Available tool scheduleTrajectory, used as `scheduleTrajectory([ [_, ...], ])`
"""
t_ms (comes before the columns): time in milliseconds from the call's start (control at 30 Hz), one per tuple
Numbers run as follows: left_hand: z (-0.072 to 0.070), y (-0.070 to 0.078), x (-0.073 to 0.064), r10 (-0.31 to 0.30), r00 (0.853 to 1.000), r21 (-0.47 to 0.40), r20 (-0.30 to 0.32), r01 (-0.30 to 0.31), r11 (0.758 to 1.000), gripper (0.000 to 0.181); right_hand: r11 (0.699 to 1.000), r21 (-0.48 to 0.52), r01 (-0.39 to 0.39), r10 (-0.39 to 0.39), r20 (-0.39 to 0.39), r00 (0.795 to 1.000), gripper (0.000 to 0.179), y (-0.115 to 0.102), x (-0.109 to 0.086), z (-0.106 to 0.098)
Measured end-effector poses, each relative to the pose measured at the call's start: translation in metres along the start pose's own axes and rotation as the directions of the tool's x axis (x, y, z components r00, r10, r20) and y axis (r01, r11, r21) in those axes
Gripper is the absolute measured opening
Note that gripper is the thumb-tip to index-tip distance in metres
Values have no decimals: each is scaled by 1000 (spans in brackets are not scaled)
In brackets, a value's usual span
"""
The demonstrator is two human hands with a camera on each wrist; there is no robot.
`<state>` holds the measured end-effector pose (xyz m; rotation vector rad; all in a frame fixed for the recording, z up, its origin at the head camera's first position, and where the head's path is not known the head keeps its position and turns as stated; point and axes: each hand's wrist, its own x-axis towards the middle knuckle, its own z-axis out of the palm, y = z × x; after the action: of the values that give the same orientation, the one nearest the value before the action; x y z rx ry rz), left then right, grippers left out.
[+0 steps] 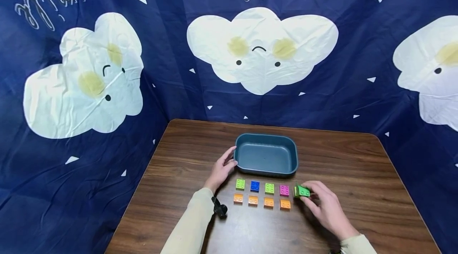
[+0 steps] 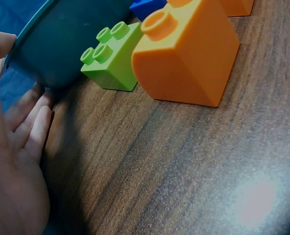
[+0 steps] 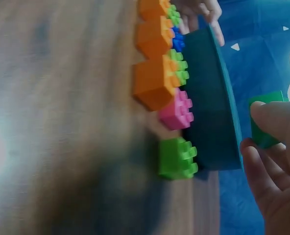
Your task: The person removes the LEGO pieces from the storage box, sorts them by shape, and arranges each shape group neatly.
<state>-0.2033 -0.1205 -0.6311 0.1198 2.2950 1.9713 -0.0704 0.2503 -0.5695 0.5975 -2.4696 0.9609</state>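
Note:
My right hand [image 1: 327, 206] pinches a green toy building block [image 1: 304, 191] between thumb and fingers, raised above the table in the right wrist view. Below it stands a lime-green block [image 3: 177, 158], mostly covered by the held one in the head view. My left hand [image 1: 220, 171] touches the left end of a dark teal plastic bin [image 1: 265, 173], fingertips at its rim and wall. In front of the bin, a back row has a lime block [image 1: 240, 184], a blue block [image 1: 255, 186], another lime block [image 1: 269, 188] and a pink block [image 1: 284, 190]. Several orange blocks [image 1: 268, 202] form the front row.
A brown wood-grain table [image 1: 193, 146] carries everything. Behind and beside it hangs a dark blue cloth [image 1: 164, 67] printed with white clouds. A black wrist camera [image 1: 220, 208] sits on the left wrist, close to the orange blocks.

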Motion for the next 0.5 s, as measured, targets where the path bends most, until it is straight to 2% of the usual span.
scheduleTrajectory([
  [100,-1,0,-1,1,1000,10,-1,-1,1000,58,1000,-8,3,-3,-3,1000,46,3,-13,3],
  [233,-2,2,-1,4,1000,34,-7,-4,999,56,998,-57,-34,36,31,999,43,9,-28,9],
  [500,-1,3,-1,9,1000,42,-6,-9,999,56,988,-141,-58,64,35,997,41,18,-41,22],
])
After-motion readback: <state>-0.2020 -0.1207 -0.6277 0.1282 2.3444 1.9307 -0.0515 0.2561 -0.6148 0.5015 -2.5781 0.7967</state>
